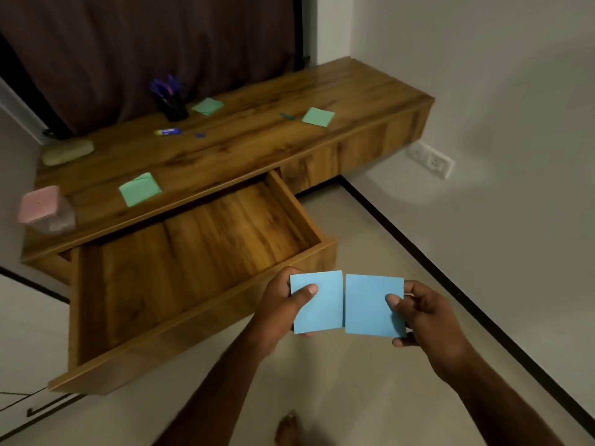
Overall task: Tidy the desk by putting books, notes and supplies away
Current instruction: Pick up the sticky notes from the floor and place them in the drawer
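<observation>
My left hand [280, 312] holds one blue note [322, 309] and my right hand [425, 320] holds a second blue note [370, 312], edge to edge, above the floor in front of the open wooden drawer [193, 252]. The drawer looks bare inside. On the low wooden desk [257, 130] lie three green notes, near left [140, 189], middle back [207, 106] and right [318, 117]. A black pen holder [174, 107] with blue pens stands at the back. A glue stick [167, 132] and two small blue bits [200, 135] [286, 116] lie nearby.
A pink-lidded clear jar [45, 210] stands at the desk's left end, a pale pouch [67, 151] behind it. A dark curtain [145, 43] hangs behind the desk. The wall with a socket [434, 160] is to the right. My foot [289, 428] shows below.
</observation>
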A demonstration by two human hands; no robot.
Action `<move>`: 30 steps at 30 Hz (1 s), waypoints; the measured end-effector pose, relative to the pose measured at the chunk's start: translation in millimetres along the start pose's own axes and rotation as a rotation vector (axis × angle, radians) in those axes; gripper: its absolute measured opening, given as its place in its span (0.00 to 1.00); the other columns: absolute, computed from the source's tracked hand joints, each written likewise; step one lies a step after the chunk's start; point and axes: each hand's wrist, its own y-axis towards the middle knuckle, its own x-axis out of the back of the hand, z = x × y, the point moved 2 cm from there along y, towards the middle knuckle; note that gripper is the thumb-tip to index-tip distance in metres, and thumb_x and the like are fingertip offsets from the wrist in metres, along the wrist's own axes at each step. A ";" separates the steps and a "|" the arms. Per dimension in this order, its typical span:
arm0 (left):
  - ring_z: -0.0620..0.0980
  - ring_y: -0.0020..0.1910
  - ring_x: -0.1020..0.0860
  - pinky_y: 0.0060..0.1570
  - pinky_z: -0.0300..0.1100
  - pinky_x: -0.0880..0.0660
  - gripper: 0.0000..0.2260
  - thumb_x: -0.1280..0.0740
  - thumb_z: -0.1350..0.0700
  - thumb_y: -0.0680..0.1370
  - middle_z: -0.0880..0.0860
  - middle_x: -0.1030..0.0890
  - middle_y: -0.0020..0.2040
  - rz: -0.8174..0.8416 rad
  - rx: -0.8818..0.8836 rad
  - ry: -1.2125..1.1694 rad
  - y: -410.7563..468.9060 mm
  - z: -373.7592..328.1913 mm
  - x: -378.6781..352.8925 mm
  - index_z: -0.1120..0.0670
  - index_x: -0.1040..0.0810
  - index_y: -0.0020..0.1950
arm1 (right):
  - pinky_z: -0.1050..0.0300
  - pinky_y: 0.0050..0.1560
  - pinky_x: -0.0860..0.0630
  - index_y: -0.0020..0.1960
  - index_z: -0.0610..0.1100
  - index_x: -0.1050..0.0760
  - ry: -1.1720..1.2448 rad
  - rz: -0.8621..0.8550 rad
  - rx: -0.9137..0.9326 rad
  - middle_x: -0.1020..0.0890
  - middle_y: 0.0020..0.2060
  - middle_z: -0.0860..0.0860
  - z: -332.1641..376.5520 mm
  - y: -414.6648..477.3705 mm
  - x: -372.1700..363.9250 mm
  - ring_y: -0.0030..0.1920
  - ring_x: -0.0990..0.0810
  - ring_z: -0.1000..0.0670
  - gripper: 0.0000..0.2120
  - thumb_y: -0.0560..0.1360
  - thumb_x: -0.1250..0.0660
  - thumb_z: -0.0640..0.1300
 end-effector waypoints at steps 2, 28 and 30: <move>0.55 0.53 0.18 0.36 0.54 0.17 0.15 0.28 0.50 0.76 0.52 0.20 0.56 -0.053 0.010 -0.043 15.7 -2.4 32.4 0.49 0.27 0.60 | 0.47 0.36 0.17 0.52 0.50 0.19 -0.009 0.025 0.016 0.16 0.49 0.42 19.0 22.5 -29.8 0.51 0.16 0.38 0.06 0.80 0.34 0.41; 0.56 0.55 0.22 0.52 0.57 0.20 0.13 0.31 0.57 0.78 0.56 0.22 0.59 -0.330 0.319 0.101 224.7 30.1 67.0 0.47 0.28 0.60 | 0.57 0.44 0.18 0.64 0.48 0.23 -0.236 0.361 0.090 0.18 0.58 0.51 121.0 321.6 -147.5 0.56 0.19 0.51 0.12 0.81 0.34 0.44; 0.55 0.55 0.21 0.52 0.56 0.19 0.14 0.31 0.58 0.78 0.55 0.22 0.58 -0.310 0.352 0.101 229.1 32.9 57.2 0.50 0.27 0.62 | 0.55 0.48 0.17 0.65 0.48 0.24 -0.264 0.412 0.080 0.19 0.58 0.51 121.4 334.0 -151.5 0.56 0.19 0.50 0.12 0.82 0.35 0.44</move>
